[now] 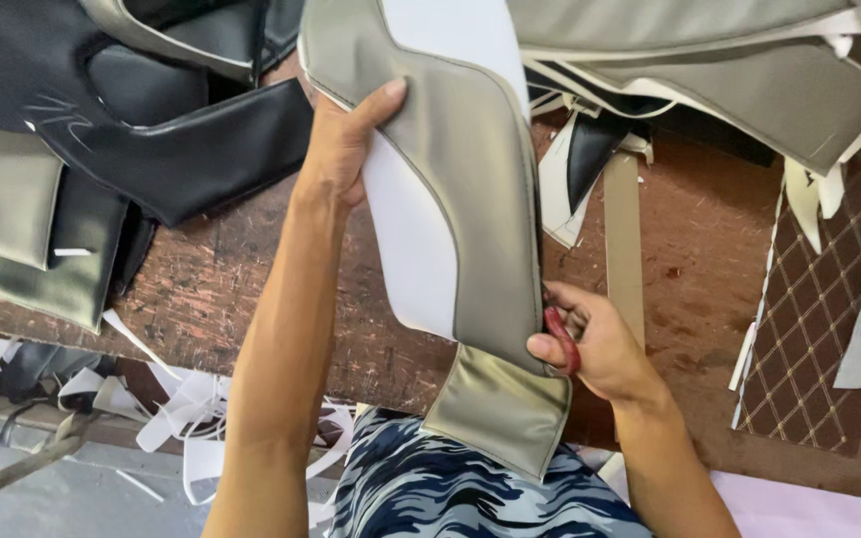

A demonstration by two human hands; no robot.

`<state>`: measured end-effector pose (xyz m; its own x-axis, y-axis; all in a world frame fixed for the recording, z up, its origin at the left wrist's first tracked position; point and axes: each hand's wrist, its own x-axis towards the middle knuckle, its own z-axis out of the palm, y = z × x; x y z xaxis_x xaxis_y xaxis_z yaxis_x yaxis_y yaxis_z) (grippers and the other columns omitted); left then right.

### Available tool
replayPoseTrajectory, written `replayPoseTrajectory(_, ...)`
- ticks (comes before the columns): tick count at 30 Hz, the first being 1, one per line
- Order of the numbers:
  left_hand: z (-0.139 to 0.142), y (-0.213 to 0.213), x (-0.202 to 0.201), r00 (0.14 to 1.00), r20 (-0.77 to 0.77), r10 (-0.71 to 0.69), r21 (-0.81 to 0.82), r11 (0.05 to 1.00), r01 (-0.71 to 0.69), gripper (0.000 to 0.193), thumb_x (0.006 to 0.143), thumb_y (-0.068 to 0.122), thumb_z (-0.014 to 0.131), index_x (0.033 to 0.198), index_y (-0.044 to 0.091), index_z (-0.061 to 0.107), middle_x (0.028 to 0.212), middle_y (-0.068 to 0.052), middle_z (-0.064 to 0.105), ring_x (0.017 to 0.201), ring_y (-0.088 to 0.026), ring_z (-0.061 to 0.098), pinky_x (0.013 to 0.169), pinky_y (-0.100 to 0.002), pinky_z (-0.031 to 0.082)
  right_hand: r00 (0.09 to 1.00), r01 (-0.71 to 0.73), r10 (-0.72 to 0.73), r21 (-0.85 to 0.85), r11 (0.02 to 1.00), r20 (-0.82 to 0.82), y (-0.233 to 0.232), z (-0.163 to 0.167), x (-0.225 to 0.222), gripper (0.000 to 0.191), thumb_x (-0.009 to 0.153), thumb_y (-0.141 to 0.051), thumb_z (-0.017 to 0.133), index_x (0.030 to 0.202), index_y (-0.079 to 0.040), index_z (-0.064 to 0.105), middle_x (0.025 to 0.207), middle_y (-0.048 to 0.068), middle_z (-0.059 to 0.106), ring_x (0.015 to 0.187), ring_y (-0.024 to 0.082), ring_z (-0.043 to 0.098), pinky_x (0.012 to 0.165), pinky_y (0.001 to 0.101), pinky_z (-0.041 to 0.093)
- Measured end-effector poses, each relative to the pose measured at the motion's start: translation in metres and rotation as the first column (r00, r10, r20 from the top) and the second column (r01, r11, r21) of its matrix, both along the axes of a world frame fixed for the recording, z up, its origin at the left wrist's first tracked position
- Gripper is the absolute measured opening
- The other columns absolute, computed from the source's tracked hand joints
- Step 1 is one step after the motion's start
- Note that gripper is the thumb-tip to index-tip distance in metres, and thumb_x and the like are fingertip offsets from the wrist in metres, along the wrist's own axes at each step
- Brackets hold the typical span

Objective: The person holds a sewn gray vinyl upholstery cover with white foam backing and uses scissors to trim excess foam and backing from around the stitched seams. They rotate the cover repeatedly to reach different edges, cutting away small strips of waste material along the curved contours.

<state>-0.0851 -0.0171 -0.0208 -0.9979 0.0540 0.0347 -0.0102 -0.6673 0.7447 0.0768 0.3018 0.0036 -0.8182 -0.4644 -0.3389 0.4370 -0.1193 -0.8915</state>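
Observation:
My left hand grips the upper left edge of a long stitched cover piece of grey and white faux leather, thumb on top of it. The piece hangs down from the top of the view to my lap, ending in a grey flap. My right hand is at the piece's lower right edge and holds red-handled scissors, whose blades are hidden behind the material. Both hands work over a scratched brown wooden table.
Black faux leather pieces lie piled at the left, grey ones at the top right. A brown diamond-quilted panel lies at the right. White offcut strips litter the floor below the table edge. Blue camouflage fabric covers my lap.

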Motion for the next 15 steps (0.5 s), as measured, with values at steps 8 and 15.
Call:
replayPoseTrajectory(8, 0.118, 0.007, 0.027, 0.912, -0.408, 0.027, -0.334, 0.926, -0.177, 0.027, 0.102, 0.005, 0.084, 0.124, -0.001, 0.070, 0.113, -0.008, 0.073, 0.103, -0.017, 0.071, 0.098, -0.032, 0.060, 0.979, 0.017, -0.040, -0.118, 0.993, -0.198, 0.020, 0.011, 0.021, 0.093, 0.074, -0.044, 0.092, 0.141, 0.010, 0.054, 0.115, 0.009, 0.070, 0.095, 0.014, 0.067, 0.080, 0.0259, 0.055)
replayPoseTrajectory(15, 0.172, 0.028, 0.042, 0.860, -0.503, -0.085, -0.380, 0.916, -0.132, 0.033, 0.098, 0.009, 0.086, 0.126, 0.003, 0.068, 0.122, -0.004, 0.072, 0.109, -0.014, 0.069, 0.103, -0.029, 0.058, 0.920, -0.082, -0.066, -0.355, 0.931, -0.386, 0.026, 0.045, 0.007, 0.091, 0.082, -0.051, 0.089, 0.141, 0.010, 0.055, 0.102, 0.008, 0.066, 0.090, 0.015, 0.062, 0.081, 0.0289, 0.053)
